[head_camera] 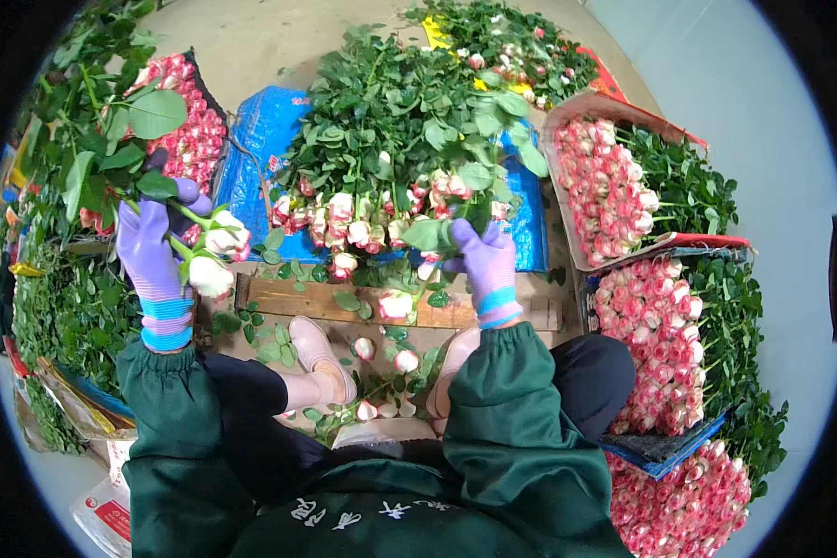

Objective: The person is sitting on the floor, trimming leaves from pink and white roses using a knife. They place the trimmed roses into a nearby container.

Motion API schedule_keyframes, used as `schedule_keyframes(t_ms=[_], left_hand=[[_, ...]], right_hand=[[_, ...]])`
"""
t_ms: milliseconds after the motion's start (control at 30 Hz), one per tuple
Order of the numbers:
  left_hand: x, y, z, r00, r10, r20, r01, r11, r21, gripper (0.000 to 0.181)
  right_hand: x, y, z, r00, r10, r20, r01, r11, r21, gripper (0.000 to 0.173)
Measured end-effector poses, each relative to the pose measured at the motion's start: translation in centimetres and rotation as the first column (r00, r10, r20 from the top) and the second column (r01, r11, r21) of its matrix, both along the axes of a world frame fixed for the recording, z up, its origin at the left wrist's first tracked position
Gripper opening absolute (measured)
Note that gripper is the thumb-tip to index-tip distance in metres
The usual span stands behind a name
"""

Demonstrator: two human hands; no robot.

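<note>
My left hand (150,244), in a purple glove with a blue-banded cuff, is closed around the stems of white-and-pink roses (211,275). Two of their blooms point right, and broad green leaves (157,114) rise above the hand. My right hand (487,261), gloved alike, has its fingers closed on a leafy rose stem (478,209); some leaves there are blurred, and which bloom belongs to it is unclear. Between and beyond my hands lies a large heap of cut roses (390,125), blooms towards me, on a blue plastic sheet (251,160).
Wrapped bundles of pink-and-white roses (603,188) are stacked along the right, others (195,125) at the left. A wooden board (286,300) lies before my feet. Loose blooms (364,348) and leaves litter the floor. More roses (516,56) lie at the back near a pale wall (725,91).
</note>
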State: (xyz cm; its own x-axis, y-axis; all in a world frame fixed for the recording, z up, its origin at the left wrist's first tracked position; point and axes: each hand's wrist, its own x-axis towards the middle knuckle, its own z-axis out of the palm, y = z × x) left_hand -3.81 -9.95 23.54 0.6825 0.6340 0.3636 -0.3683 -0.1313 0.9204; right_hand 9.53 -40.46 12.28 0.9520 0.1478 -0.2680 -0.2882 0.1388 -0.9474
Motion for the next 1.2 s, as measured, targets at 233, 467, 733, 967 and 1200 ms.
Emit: schedule_keyframes(t_ms=[233,467,733,967,1200], left_hand=[[-1.1,-0.3,-0.1,0.999,0.032,0.007,-0.032,0.999,-0.023,0.029],[-1.6,0.6,-0.6,0.999,0.025,0.026,-0.025,0.999,-0.032,0.016],[-1.5,0.6,-0.6,0.999,0.031,0.027,-0.030,0.999,-0.035,0.022],[-1.7,-0.1,0.4,0.999,0.045,-0.028,-0.046,0.999,-0.028,0.021],[-2.0,0.2,-0.3,0.999,0.038,0.011,-0.038,0.999,0.019,0.028]], right_hand=[[0.5,-3.3,3.6,0.982,-0.189,-0.015,0.187,0.949,0.254,0.010],[0.5,-3.9,5.5,0.973,-0.219,-0.074,0.231,0.932,0.278,0.018],[1.9,-5.2,3.8,0.992,-0.108,-0.059,0.122,0.931,0.343,0.013],[1.8,-5.4,2.0,0.989,0.021,-0.149,0.064,0.839,0.540,0.024],[-0.1,-4.3,3.1,0.993,0.091,-0.074,-0.049,0.894,0.444,0.029]])
